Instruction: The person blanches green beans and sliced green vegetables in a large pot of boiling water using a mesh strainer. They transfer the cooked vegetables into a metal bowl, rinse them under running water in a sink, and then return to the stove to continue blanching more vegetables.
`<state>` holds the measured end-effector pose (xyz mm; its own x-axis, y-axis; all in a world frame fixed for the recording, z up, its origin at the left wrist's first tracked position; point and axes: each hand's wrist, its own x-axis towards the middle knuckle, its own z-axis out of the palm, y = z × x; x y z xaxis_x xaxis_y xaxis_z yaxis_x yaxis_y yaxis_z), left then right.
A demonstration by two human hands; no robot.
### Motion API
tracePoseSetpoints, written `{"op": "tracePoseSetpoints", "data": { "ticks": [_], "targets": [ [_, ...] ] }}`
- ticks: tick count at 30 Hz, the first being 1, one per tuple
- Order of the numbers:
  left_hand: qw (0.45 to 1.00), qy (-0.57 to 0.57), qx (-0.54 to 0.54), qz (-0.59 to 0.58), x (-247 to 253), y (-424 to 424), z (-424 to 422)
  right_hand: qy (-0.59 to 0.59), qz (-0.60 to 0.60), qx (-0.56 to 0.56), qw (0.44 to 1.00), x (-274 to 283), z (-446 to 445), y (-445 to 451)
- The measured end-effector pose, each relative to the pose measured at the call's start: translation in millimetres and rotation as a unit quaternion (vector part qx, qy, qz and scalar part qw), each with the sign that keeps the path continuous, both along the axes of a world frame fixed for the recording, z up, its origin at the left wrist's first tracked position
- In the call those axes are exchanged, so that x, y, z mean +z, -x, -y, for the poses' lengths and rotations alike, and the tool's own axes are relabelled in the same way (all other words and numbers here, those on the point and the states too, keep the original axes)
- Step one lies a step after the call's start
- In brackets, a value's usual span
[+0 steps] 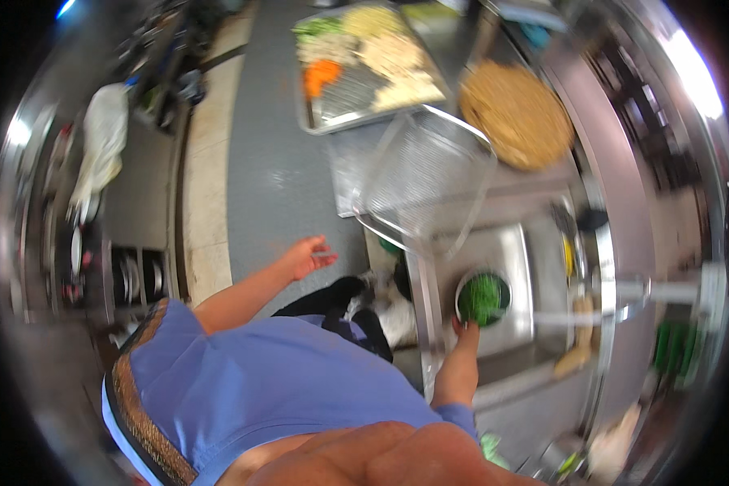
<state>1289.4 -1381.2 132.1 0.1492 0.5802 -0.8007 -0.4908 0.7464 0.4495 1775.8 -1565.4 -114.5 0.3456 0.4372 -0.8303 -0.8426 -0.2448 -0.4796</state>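
My left hand [313, 258] hangs over the grey floor with its fingers apart and nothing in it. My right hand [466, 325] is at the near rim of a round metal container [457, 297], and its fingers are partly hidden there. Chopped green herbs or leaves [483, 297] fill much of the container, which stands in a stainless steel sink [513, 243]. A tap spout [583, 317] reaches in from the right toward the container. Beyond it, a rectangular wire mesh basket [428, 170] straddles the sink's far end and the counter.
A metal tray [316, 127] at the far end holds cut vegetables in several heaps, including orange pieces [322, 76]. Beside it is a round brown board or lid [516, 115]. A tan utensil [577, 346] lies along the sink's right side. Shelving with dishes [136, 276] stands left.
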Motion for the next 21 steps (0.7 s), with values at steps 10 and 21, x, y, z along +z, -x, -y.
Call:
{"op": "tracePoseSetpoints", "data": {
  "ticks": [10, 21],
  "targets": [
    [0.968, 0.085, 0.019, -0.235, -62.8, 93.9, 87.7, 0.136, -0.070, -0.068, 0.986, -1.9, -21.7, -7.7],
    [0.965, 0.009, -0.085, -0.249, -54.1, 79.4, 80.9, 0.154, -0.125, 0.067, 0.978, 40.8, -17.3, 9.8]
  ]
}}
